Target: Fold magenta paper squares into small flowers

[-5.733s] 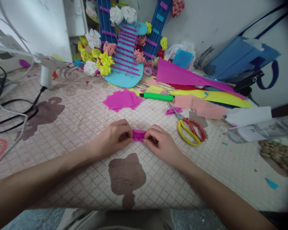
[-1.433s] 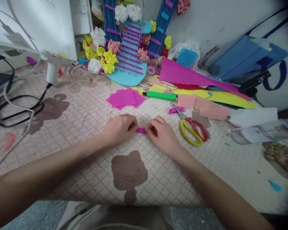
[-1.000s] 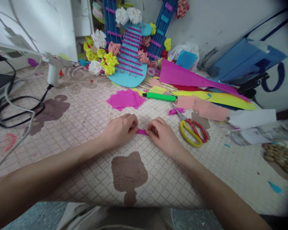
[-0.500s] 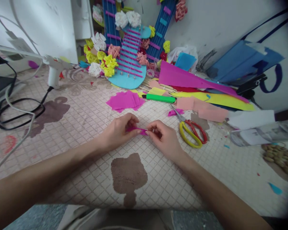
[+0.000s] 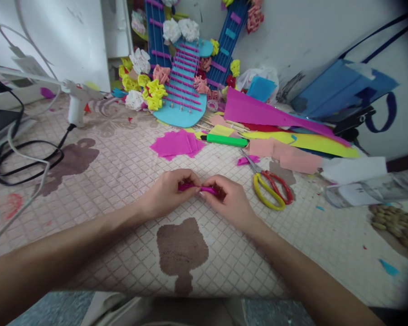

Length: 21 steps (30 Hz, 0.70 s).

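Between my two hands is a small magenta piece of paper, narrow and folded or rolled. My left hand pinches it from the left, and my right hand pinches it from the right, with the fingertips almost meeting. Part of the paper is hidden inside the fingers. Beyond my hands lies a stack of magenta paper squares with zigzag edges. Right of my right hand are scissors with yellow and red handles, and a small rolled magenta piece rests by their blades.
A green marker or cutter lies behind. At the back stands a blue decorated model with paper flowers. A white glue gun and cables are at left. Coloured paper sheets, a clear bottle and a brown nut-like heap are at right.
My hands have come closer together, the right shifting its hold toward the left fingertips. More of the magenta paper now shows within the right hand's curled fingers.
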Each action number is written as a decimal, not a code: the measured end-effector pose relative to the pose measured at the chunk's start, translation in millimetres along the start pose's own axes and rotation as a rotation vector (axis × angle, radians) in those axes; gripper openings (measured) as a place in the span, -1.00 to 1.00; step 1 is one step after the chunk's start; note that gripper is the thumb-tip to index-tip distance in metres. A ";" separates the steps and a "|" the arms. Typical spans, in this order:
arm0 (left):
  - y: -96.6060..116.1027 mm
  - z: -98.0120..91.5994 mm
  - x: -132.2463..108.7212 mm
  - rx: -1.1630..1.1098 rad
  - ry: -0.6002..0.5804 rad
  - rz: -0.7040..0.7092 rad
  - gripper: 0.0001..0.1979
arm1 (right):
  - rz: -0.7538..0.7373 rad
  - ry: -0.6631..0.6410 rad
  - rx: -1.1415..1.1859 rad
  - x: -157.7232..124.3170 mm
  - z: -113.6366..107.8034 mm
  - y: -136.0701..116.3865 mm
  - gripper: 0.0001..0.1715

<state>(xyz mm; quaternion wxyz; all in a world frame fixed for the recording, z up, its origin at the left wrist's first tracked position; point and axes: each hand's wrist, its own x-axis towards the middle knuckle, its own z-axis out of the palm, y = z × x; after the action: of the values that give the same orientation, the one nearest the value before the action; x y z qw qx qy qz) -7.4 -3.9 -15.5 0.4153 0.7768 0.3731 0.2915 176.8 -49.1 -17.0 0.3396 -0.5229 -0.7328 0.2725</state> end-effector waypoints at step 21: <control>-6.2 -12.9 4.2 -0.165 -0.017 -0.202 -0.81 | 0.322 -0.089 0.558 1.5 -15.0 7.1 -0.65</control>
<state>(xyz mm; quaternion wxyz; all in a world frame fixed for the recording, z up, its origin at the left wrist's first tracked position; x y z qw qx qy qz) -17.1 7.4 -13.9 0.5082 0.7008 0.4208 0.2712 192.3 -44.9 -12.8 0.3901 -0.5066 -0.5517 0.5356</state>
